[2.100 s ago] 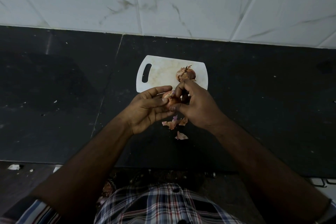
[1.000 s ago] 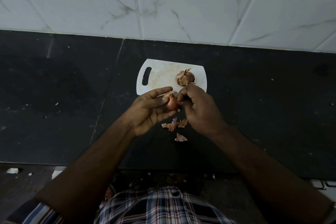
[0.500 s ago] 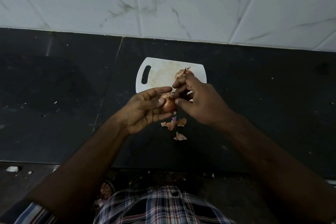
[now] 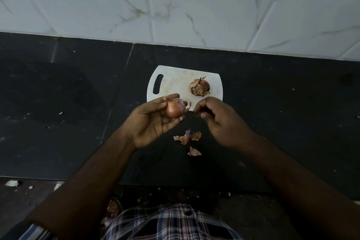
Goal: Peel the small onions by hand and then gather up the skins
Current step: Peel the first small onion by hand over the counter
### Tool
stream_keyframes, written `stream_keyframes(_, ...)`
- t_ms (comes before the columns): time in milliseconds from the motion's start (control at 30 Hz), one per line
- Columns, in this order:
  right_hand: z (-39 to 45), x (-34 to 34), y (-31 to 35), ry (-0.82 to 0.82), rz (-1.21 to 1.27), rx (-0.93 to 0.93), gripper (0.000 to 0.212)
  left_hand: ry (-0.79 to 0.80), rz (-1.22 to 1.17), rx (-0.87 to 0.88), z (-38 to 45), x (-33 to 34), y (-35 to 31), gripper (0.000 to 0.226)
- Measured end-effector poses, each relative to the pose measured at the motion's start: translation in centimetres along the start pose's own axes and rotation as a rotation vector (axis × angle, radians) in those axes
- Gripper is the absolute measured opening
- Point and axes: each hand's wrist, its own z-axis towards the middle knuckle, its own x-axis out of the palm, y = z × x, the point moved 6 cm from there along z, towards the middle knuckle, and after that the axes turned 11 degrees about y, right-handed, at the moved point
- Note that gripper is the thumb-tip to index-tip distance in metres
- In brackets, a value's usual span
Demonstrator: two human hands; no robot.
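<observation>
Head view, L to R: left hand [image 4: 151, 122] cups an onion [image 4: 174, 110] above the desk [image 4: 58, 122], fingers curled round it, approx half skinned w/ purple showing. Light, firm, prob. slick where bare; dry skin is brittle, best taken at the loose flap by the tip. Torn skins [image 4: 188, 136] lie on the desk below. Second onion [image 4: 199, 87], unpeeled, sits on the white board [image 4: 175, 78]. Right hand [image 4: 220, 121] is apart from the onion, fingertips pinched together; can't tell if a scrap is between them.
</observation>
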Motion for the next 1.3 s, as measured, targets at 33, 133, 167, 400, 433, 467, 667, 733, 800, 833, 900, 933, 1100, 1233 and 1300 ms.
stream_keyframes(33,-0.1,-0.2,-0.3,-0.036,0.035,0.015,0.029,0.006,-0.003,-0.015,-0.1,0.0,0.1,0.040)
stream_keyframes(133,-0.2,-0.6,-0.8,-0.127,0.148,0.071,0.026,-0.001,-0.013,-0.034,-0.1,0.0,0.4,0.045)
stream_keyframes(167,-0.2,-0.6,-1.0,-0.152,0.183,0.105,0.022,-0.001,-0.010,-0.034,0.0,-0.1,0.5,0.047)
stream_keyframes(400,0.9,1.1,-0.9,-0.108,0.390,0.240,0.029,-0.002,0.156,0.020,0.4,-0.6,0.8,0.052)
stream_keyframes(433,1.1,1.4,-0.5,-0.082,0.386,0.237,0.030,0.000,0.175,0.027,0.5,-0.7,0.8,0.051)
stream_keyframes(467,1.2,1.6,-0.1,-0.068,0.384,0.231,0.031,0.006,0.191,0.032,0.5,-0.6,0.8,0.052)
stream_keyframes(667,1.6,1.3,-0.1,-0.077,0.337,0.219,0.031,0.016,0.256,0.031,0.2,-1.0,0.5,0.052)
stream_keyframes(733,1.7,1.3,-0.2,-0.077,0.303,0.210,0.032,0.023,0.258,0.031,0.2,-1.0,0.5,0.054)
stream_keyframes(800,1.9,1.5,0.0,-0.096,0.232,0.187,0.031,0.025,0.272,0.030,0.3,-0.8,0.6,0.056)
stream_keyframes(833,1.9,1.5,0.0,-0.119,0.192,0.182,0.031,0.026,0.280,0.030,0.3,-0.7,0.6,0.055)
stream_keyframes(900,2.1,1.4,-0.4,-0.159,0.157,0.195,0.029,0.019,0.298,0.034,0.4,-0.4,0.5,0.052)
stream_keyframes(933,2.1,1.4,-0.6,-0.159,0.181,0.209,0.028,0.011,0.308,0.034,0.5,-0.3,0.4,0.051)
stream_keyframes(1100,1.6,1.5,-0.3,-0.107,0.208,0.186,0.032,-0.007,0.330,0.036,0.7,-0.2,0.1,0.052)
stream_keyframes(1233,1.0,1.7,0.8,-0.184,0.026,0.088,0.035,-0.020,0.347,0.047,0.9,-0.2,0.3,0.052)
stream_keyframes(1300,0.9,1.8,1.0,-0.209,0.000,0.049,0.033,-0.025,0.352,0.053,1.1,-0.2,0.5,0.053)
